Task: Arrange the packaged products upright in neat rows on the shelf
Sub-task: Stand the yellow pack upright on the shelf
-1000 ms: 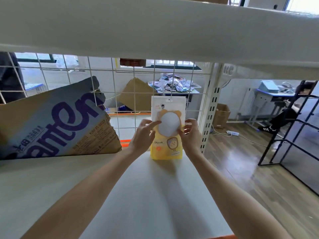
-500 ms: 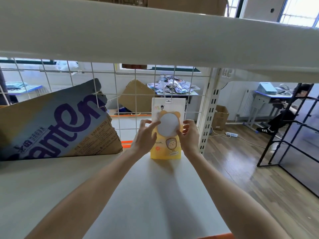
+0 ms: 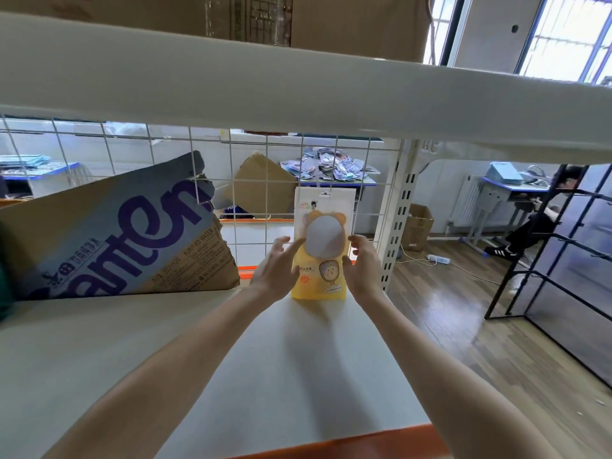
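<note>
A yellow and white packaged product (image 3: 323,246) with a round bear-shaped mirror stands upright at the back right of the white shelf (image 3: 231,352), leaning against the wire grid. My left hand (image 3: 276,268) is at its left side, fingers spread, with a fingertip touching the front of the pack. My right hand (image 3: 362,263) is at its right edge with relaxed, slightly bent fingers, just touching or barely off it.
A large flattened cardboard box (image 3: 109,233) with purple lettering lies tilted at the shelf's back left. The wire grid back panel (image 3: 251,167) and a perforated upright post (image 3: 395,226) bound the shelf. Another shelf board (image 3: 298,77) hangs overhead. A person sits at a desk at far right (image 3: 543,223).
Both hands have loosened from the pack's sides, the fingers spreading. The pack stays upright against the grid. The camera has tilted up a little.
</note>
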### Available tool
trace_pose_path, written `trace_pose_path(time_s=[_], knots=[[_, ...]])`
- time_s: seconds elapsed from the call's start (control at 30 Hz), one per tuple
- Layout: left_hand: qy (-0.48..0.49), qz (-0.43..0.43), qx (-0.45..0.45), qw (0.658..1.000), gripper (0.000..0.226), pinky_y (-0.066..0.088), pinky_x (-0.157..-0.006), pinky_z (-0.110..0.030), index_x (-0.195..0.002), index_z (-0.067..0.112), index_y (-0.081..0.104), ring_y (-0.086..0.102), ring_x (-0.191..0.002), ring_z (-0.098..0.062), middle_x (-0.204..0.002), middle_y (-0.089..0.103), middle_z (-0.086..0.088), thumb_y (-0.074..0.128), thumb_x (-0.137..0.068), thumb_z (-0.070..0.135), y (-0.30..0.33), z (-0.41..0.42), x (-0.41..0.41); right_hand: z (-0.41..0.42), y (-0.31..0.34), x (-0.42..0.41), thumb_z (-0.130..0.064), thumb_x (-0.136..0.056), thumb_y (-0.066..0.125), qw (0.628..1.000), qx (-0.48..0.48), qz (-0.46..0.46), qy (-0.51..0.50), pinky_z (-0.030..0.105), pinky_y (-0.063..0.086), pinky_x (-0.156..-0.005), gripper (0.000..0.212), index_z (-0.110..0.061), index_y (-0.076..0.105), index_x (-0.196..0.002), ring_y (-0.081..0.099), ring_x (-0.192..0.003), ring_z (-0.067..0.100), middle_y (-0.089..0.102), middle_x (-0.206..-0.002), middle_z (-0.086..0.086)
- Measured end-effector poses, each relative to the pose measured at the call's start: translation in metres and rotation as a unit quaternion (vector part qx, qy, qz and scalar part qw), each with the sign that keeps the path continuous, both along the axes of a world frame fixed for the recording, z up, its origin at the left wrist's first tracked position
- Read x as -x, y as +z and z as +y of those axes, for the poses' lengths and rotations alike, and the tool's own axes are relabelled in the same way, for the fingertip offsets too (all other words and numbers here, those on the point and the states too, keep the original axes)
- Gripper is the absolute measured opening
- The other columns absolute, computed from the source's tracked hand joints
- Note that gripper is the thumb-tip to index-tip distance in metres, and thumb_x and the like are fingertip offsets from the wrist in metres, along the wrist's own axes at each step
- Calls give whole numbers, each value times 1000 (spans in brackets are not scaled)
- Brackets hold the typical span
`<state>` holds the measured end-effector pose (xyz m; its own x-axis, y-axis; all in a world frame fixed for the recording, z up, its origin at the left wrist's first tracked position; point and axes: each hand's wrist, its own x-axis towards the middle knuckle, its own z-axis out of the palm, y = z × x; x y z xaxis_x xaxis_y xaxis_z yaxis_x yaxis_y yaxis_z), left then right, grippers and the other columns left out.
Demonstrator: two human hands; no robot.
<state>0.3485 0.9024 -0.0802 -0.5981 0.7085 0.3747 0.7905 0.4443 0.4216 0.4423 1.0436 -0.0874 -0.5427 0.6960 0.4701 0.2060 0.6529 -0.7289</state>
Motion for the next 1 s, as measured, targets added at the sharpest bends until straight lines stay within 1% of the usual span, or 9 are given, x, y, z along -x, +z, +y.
trace_pose_path(time_s=[0.17,0.27,0.33,0.4,0.53,0.63,0.77,0.87,1.0], knots=[[-3,33,57,998,52,41,-98,-36,-143,20,32,43,-127,-27,-148,32,-7,49,-94,18,-6,-26,-6,-30,-8,-17,-2,-88,52,988,-81,-133,1,32,38,-93,40,-8,51,-128,47,-117,27,53,-128,9],[-5,66,97,993,54,38,-103,-32,-145,22,27,39,-131,-22,-149,32,-3,47,-96,22,-10,-47,-12,-53,-18,-26,-2,-88,48,980,-79,-181,-1,35,35,-99,46,-7,46,-134,44,-119,30,50,-132,12],[-11,82,117,990,55,31,-108,-31,-146,21,23,33,-134,-20,-150,30,-2,45,-96,22,-10,-63,-18,-68,-24,-31,-1,-87,45,976,-73,-205,4,35,34,-103,53,-9,41,-138,42,-123,28,50,-134,11],[-9,96,142,985,54,24,-111,-30,-147,20,20,30,-136,-20,-151,27,-1,42,-98,24,-7,-78,-27,-85,-25,-37,-1,-86,45,970,-77,-229,8,33,31,-104,51,-9,43,-136,41,-124,27,50,-135,9],[6,139,167,976,52,18,-113,-32,-147,21,19,27,-138,-20,-152,25,0,37,-99,30,-9,-108,-42,-123,-23,-43,-7,-93,48,968,-108,-225,24,31,32,-107,40,-10,46,-133,44,-126,22,50,-137,6],[30,140,167,975,51,18,-115,-36,-146,23,22,24,-140,-20,-153,26,-1,38,-99,31,-17,-134,-53,-152,-23,-45,-13,-95,52,963,-141,-221,66,29,27,-111,44,-12,42,-138,39,-132,18,45,-142,4],[73,119,187,972,51,19,-116,-37,-146,23,24,24,-140,-20,-153,26,-2,40,-98,31,-28,-179,-72,-193,-28,-46,-16,-95,51,948,-176,-234,130,28,25,-111,48,-13,38,-141,35,-134,18,41,-144,4],[117,92,182,972,52,14,-115,-34,-146,23,24,23,-140,-18,-152,27,-1,41,-98,29,-28,-221,-87,-223,-32,-51,-16,-95,50,940,-175,-238,174,30,22,-113,48,-14,36,-142,30,-137,19,37,-148,5],[171,58,188,965,53,12,-114,-31,-147,24,21,22,-139,-16,-153,25,0,41,-98,28,-25,-283,-110,-269,-28,-51,-17,-94,51,927,-171,-235,238,31,27,-110,49,-15,38,-141,33,-135,19,40,-146,2]])
